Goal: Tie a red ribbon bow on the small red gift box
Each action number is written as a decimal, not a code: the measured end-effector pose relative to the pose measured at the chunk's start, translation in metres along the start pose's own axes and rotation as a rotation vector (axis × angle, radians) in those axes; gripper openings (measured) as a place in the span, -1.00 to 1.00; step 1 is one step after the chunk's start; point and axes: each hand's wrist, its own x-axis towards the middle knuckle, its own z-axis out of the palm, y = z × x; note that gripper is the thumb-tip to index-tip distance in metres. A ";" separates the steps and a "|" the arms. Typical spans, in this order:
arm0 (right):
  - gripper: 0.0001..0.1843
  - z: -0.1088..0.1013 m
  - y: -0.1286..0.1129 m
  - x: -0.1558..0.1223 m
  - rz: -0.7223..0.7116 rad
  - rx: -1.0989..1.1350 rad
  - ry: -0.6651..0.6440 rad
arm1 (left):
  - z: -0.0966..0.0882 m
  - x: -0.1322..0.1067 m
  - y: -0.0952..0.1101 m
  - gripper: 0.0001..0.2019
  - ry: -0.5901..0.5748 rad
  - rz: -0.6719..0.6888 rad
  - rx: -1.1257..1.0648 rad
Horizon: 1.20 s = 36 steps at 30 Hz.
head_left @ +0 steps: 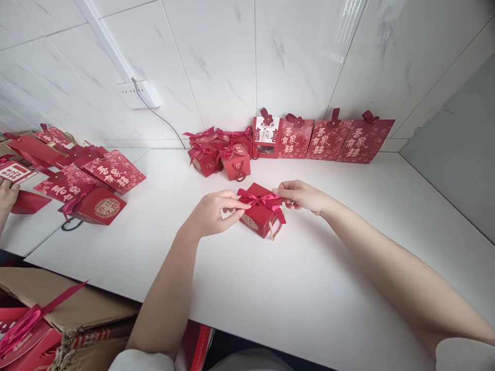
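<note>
A red gift box (pixel 258 226) with a gold round emblem stands on the white table before me. A shiny crimson ribbon (pixel 263 199) is tied in a bow across its top, and a gold twisted cord handle (pixel 275 233) hangs at its right side. My left hand (pixel 216 212) reaches in from the left, with thumb and index fingertips closing on the ribbon near the knot. From the right, my right hand (pixel 299 196) pinches the ribbon's right loop between thumb and curled fingers. The box's far side is hidden.
Several ribboned red boxes (pixel 235 161) and red gift bags (pixel 328 139) line the tiled wall. More bags and boxes (pixel 104 172) crowd the left, where another person's hand (pixel 6 196) shows. A torn cardboard carton (pixel 65 304) sits below the table's front edge.
</note>
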 end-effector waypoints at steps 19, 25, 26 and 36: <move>-0.38 0.005 0.063 0.032 -0.143 0.249 0.151 | 0.042 0.016 -0.091 -0.62 0.447 -0.369 0.171; -0.39 0.017 0.065 0.017 -0.201 0.167 0.210 | 0.056 0.014 -0.103 -0.65 0.397 -0.384 0.245; -0.39 0.018 0.065 0.012 -0.207 0.150 0.215 | 0.057 0.014 -0.104 -0.63 0.375 -0.387 0.251; -0.50 0.002 0.094 -0.062 -0.177 0.029 0.340 | 0.058 0.001 -0.106 -0.65 0.290 -0.395 0.234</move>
